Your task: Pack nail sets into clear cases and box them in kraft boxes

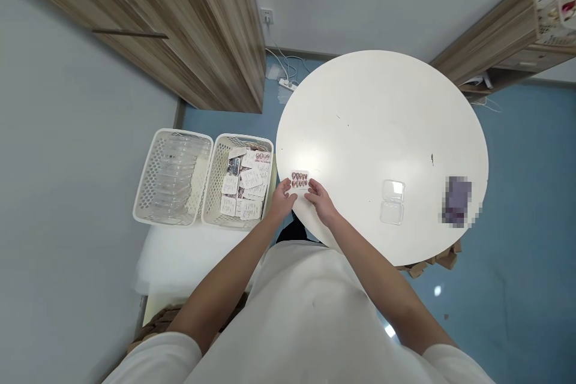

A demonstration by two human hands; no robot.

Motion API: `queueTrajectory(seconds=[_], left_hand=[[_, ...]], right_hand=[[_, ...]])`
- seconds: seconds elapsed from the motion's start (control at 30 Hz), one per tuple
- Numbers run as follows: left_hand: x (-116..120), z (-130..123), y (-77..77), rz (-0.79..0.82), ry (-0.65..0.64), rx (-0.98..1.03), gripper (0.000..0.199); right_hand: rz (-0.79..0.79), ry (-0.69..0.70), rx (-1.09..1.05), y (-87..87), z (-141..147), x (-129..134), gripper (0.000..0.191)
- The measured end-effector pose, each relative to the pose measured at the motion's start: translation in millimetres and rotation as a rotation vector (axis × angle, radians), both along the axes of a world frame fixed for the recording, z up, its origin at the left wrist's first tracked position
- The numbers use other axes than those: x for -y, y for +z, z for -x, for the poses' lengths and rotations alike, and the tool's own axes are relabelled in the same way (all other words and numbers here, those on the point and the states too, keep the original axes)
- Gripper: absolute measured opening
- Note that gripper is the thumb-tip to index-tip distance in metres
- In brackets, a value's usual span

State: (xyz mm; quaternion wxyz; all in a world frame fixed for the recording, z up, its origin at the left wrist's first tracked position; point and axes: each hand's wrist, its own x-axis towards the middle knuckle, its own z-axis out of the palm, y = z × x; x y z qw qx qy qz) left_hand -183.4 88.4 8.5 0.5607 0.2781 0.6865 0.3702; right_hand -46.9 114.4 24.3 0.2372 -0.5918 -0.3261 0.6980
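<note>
A small card with two rows of shiny reddish-brown oval pieces (299,179) is held up at the near left edge of the round white table (360,96). My left hand (282,198) grips the card's left edge, with the fingers bent and the thumb below. On the other side, my right hand (320,199) has its fingers at the card's right edge, thumb pointing inward. An open clear plastic case (393,202) lies on the table to the right of my hands.
A white basket of printed cards (238,137) stands left of the table, beside another basket (139,197) holding stacked clear cases. A blurred purple item (457,201) is at the table's right side. Wooden cabinets (216,30) and a power strip (287,84) are beyond.
</note>
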Motion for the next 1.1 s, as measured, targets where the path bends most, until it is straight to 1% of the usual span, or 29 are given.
queueTrajectory(seconds=[0.13,0.2,0.3,0.43,0.6,0.73,0.83,0.97,1.1], left_hand=[[2.2,0.9,-0.4,0.002,0.008,0.02,0.058],[5.1,-0.8,-1.7,0.01,0.02,0.045,0.058],[10.3,-6.3,-2.9,0.024,0.048,0.089,0.058],[17.8,-15.6,-1.5,0.044,0.064,0.116,0.056],[26.8,-23.1,0.2,0.061,0.095,0.028,0.048],[30.5,-31.9,1.5,0.039,0.05,0.027,0.047],[31.7,-45.8,5.8,0.001,0.014,0.014,0.045],[34.8,-75.4,16.9,-0.009,-0.042,-0.016,0.043],[38.7,-115.4,28.3,-0.038,-0.109,-0.054,0.043]], right_hand=[[-0.028,-0.016,0.027,-4.1,5.6,-2.1,0.063],[-0.049,-0.049,0.08,-4.8,7.3,-2.7,0.056],[-0.051,-0.138,0.16,-5.9,7.3,-2.8,0.041],[-0.034,-0.19,0.125,-8.0,1.7,0.0,0.026],[-0.029,-0.241,0.075,-9.0,-12.7,8.2,0.027],[-0.06,-0.242,0.038,-6.8,-30.3,15.6,0.029],[-0.106,-0.241,0.049,-4.0,-47.8,20.9,0.032],[-0.185,-0.215,0.095,1.9,-78.5,28.7,0.03],[-0.283,-0.168,0.183,11.1,-119.8,39.5,0.031]])
